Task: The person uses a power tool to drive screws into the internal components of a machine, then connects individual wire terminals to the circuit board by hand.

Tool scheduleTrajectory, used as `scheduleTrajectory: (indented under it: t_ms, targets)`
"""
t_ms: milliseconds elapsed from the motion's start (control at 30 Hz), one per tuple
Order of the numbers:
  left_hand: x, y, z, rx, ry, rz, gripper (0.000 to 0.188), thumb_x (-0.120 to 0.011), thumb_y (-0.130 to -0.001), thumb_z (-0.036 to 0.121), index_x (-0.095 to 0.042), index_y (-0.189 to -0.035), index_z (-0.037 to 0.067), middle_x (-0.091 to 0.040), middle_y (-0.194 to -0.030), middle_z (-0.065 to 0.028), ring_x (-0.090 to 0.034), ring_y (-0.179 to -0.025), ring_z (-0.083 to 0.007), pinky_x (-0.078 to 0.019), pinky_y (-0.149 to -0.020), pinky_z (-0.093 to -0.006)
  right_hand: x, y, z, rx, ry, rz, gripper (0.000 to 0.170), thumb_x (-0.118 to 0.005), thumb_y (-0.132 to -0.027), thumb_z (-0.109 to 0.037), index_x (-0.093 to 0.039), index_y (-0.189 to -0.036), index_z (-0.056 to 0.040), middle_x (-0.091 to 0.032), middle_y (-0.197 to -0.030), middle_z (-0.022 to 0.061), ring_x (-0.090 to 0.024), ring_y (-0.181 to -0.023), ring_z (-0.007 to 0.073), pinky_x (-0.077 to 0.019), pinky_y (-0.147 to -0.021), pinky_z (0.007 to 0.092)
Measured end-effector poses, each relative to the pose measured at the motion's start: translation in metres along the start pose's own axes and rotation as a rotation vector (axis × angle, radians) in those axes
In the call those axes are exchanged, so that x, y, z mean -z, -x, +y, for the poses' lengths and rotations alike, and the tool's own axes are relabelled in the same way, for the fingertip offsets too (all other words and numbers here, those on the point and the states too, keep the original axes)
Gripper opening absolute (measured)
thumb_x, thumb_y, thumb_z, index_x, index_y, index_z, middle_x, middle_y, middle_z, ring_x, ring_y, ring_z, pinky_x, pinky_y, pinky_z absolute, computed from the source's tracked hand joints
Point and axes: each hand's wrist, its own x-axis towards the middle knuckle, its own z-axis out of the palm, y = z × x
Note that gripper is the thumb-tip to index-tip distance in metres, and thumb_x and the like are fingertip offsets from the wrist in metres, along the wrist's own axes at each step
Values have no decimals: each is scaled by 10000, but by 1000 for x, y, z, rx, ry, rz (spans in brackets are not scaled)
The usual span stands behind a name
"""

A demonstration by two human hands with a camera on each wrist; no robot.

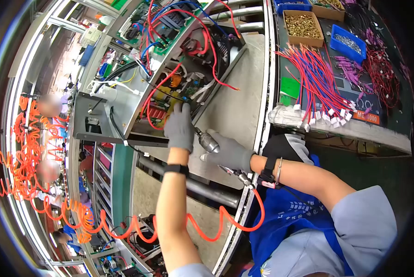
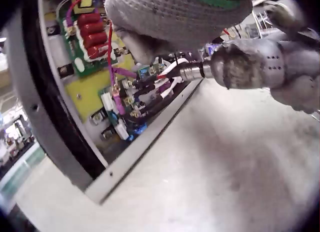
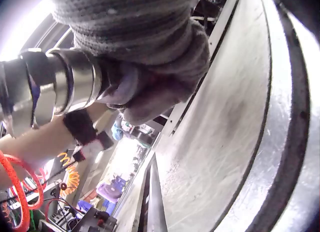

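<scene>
Right hand (image 1: 230,154) grips the driver (image 1: 208,142) near the chassis edge (image 2: 145,146).

A gloved left hand (image 2: 175,22) hovers over the metal frame (image 2: 142,146), near red components (image 2: 94,39) and black-sleeved cables (image 2: 157,103), while the gloved right hand (image 2: 302,89) grips a scuffed metal driver (image 2: 245,66) above the pale worktop (image 2: 225,162).

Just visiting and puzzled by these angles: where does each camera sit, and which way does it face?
Head: on the head, forward and down at the open metal case; both arms, left hand and right hand show.
Left wrist: towards the case's circuit boards; both hands show.
Right wrist: past the right hand, over the pale worktop; a forearm shows.
Head and left wrist share case and power tool.
</scene>
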Motion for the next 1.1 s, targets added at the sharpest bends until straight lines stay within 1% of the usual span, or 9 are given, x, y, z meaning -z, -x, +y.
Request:
scheduleTrajectory:
  t_ms: [100, 167, 267, 367, 467, 567, 733, 1000, 1100]
  targets:
    - [-26, -38, -17, -74, -271, -350, 178, -598, -866, 94, -711, -1002, 115, -712, -997, -135, -710, -852, -334, -575, -661, -401, 5, 0, -5, -16, -17, -14, 905, -710, -758, -441, -309, -1454, -24, -649, -986, 209, -675, -744, 271, -532, -685, 373]
    - [0, -54, -12, -110, -295, -476, 171, -600, -859, 108, -725, -973, 87, -718, -946, -154, -714, -878, -317, -580, -678, -417, 2, -5, 2, 11, 8, 29, 871, -710, -755, -444, -340, -1436, -45, -649, -991, 210, -676, -775, 293, -530, -711, 385]
    - [-14, -63, -31, -232, -227, -423, 166, -597, -831, 105, -711, -952, 88, -703, -924, -179, -699, -857, -343, -568, -711, -435, 12, -4, -3, -17, 20, -36, 948, -704, -761, -518, -297, -1475, -45, -630, -1097, 227, -651, -957, 312, -500, -854, 366]
    - [-17, -60, -34, -261, -165, -389, 188, -585, -805, 90, -691, -959, 90, -694, -895, -189, -682, -840, -370, -555, -728, -451, 11, -3, 0, -56, 22, -17, 952, -706, -745, -525, -317, -1466, -39, -628, -1112, 240, -646, -981, 332, -492, -866, 374]
    - [-21, -60, -34, -264, -149, -367, 241, -567, -787, 89, -668, -1006, 98, -690, -902, -187, -672, -836, -383, -546, -736, -472, 18, 4, -10, -96, -47, -46, 774, -712, -739, -463, -441, -1351, -74, -645, -1065, 228, -653, -950, 370, -505, -840, 424]
    - [-14, -66, -35, -296, -256, -458, 226, -577, -788, 136, -682, -988, 115, -697, -921, -171, -680, -842, -368, -550, -725, -458, 13, -1, 1, -45, -16, -3, 940, -706, -732, -511, -342, -1456, -35, -620, -1145, 258, -629, -1030, 379, -480, -900, 405]
    - [-22, -59, -53, -454, -231, -263, 216, -598, -737, 125, -685, -934, 139, -686, -816, -113, -668, -724, -343, -527, -602, -456, 19, -1, -4, -62, -68, -38, 910, -701, -730, -505, -370, -1436, -36, -624, -1133, 249, -632, -1019, 375, -482, -899, 404]
    - [-25, -57, -75, -679, -234, -202, 337, -685, -696, 142, -625, -1027, 166, -651, -928, -104, -598, -948, -331, -490, -792, -457, 22, -5, -3, -91, -131, -69, 895, -700, -725, -512, -391, -1414, -32, -627, -1125, 225, -635, -1010, 346, -482, -896, 385]
    - [-25, -60, -73, -691, -329, -237, 391, -766, -677, 186, -617, -1038, 161, -643, -972, -94, -573, -994, -322, -481, -805, -449, 22, -1, -7, -84, -173, -7, 717, -712, -704, -466, -517, -1238, -29, -647, -1052, 208, -650, -954, 335, -496, -848, 399]
